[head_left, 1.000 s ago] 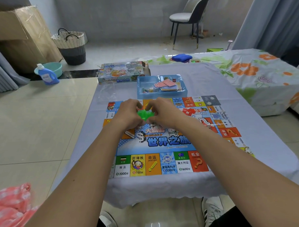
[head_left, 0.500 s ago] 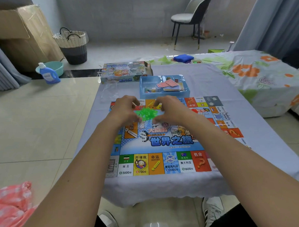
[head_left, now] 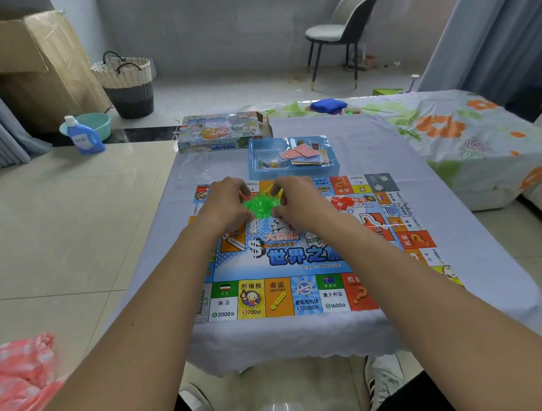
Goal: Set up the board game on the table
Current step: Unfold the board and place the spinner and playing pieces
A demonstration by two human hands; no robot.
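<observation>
A colourful game board lies flat on the table, which has a pale lilac cloth. Above the board's far half, my left hand and my right hand both pinch a small bag of green plastic pieces from opposite sides. Behind them stands a blue tray with red cards, paper money and small tokens. The game's box lid lies at the table's far left.
A crumpled clear plastic wrap lies left of the tray. A second table with a floral cloth stands at the right. On the floor sit a blue detergent bottle, a basket and a chair.
The green bag shows more between my hands than a second ago, as my fingers have drawn slightly apart. My view has shifted a little; the board and tray have not moved.
</observation>
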